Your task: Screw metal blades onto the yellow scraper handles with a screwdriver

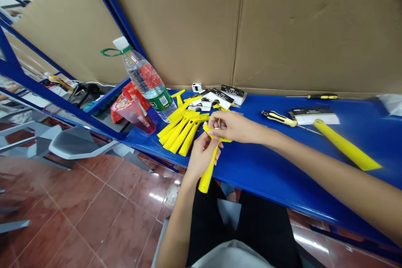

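Observation:
My left hand (203, 150) is wrapped around a yellow plastic handle (207, 176) with a T-shaped head, its wide end pointing down toward my lap. At the head of that handle, the fingers of my right hand (228, 125) are pinched together over a small pale spot; what they grip is hidden. Just left of my hands, several similar yellow handles (184, 132) lie fanned out in a pile. Behind them are black-and-white packaging cards (220, 98).
A large water bottle (147, 77) and a reddish cup (138, 115) stand at the left of the blue table (251, 163). To the right lie a screwdriver (279, 118), another card (315, 115), a single yellow handle (348, 144) and a second screwdriver (323, 96). Cardboard (282, 29) walls the back.

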Demonstrator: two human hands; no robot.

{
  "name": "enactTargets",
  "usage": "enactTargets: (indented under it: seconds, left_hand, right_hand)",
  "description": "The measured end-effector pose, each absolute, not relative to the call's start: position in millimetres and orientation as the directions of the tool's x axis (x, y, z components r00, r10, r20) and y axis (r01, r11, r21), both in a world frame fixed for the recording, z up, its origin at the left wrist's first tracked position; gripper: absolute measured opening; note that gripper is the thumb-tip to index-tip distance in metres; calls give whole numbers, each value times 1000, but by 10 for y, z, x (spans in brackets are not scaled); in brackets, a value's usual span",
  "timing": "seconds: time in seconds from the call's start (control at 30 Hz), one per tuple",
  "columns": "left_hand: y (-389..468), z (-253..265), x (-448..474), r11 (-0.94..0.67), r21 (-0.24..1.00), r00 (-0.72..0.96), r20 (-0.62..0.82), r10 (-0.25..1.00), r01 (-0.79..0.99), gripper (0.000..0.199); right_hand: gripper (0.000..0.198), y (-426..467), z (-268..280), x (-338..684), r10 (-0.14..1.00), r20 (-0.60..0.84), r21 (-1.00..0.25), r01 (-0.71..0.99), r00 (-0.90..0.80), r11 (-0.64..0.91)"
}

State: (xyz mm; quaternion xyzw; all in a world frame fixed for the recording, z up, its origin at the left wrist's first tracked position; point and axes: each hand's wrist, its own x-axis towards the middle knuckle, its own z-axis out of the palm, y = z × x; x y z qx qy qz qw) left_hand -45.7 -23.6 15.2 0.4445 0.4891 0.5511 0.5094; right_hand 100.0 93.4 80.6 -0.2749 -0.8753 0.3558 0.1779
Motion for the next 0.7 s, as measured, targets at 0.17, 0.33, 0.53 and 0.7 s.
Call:
enactTargets:
  seconds: [0.17,0.33,0.53,0.7]
  left_hand:
    - [-246,179,-447,13,996,-53,-18,998,-84,39]
    - [-255,196,-438,4,992,-116,-19,993,-128,41]
    - [-268,207,-408,-33,975,-264,-27,964,-219,43]
    - [-263,207,-394,-77,958,-326,-19,945,-278,44]
  right_hand:
    - [33,1062,760,1040,618,-1,-854,322,-786,408]
    - [39,1213,774,1152,569,79,-817,273,-819,508]
    - [20,1334,866,1357,452,5,-628,349,-892,695]
    - [16,1313,829,1371,385,-137,-535,395,-913,747]
